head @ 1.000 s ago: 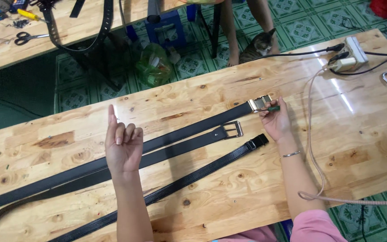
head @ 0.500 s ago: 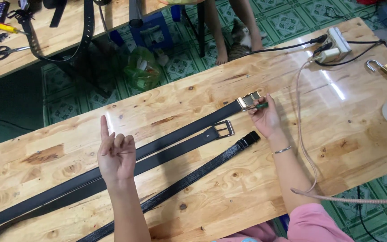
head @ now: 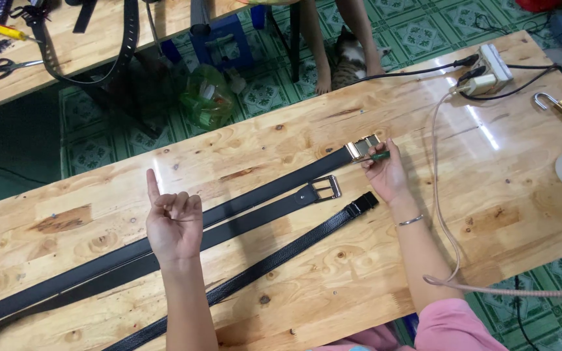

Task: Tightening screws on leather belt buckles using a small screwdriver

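Right hand [head: 385, 174] over small green tool [head: 379, 156], tip hidden.

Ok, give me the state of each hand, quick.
Left hand: raised above the belts, index finger up, other fingers curled, holding nothing.
Right hand: closed on a small green tool at the gold buckle.

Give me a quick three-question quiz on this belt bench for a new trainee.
1. How many black belts lie on the wooden table?
2. True or false: the left hand is pressing on a belt.
3. Which buckle is the right hand at: A gold buckle, B silver buckle, C black buckle?

Key: 1. Three. 2. False; it is raised with one finger pointing up. 3. A; the hand holds a small green tool against it.
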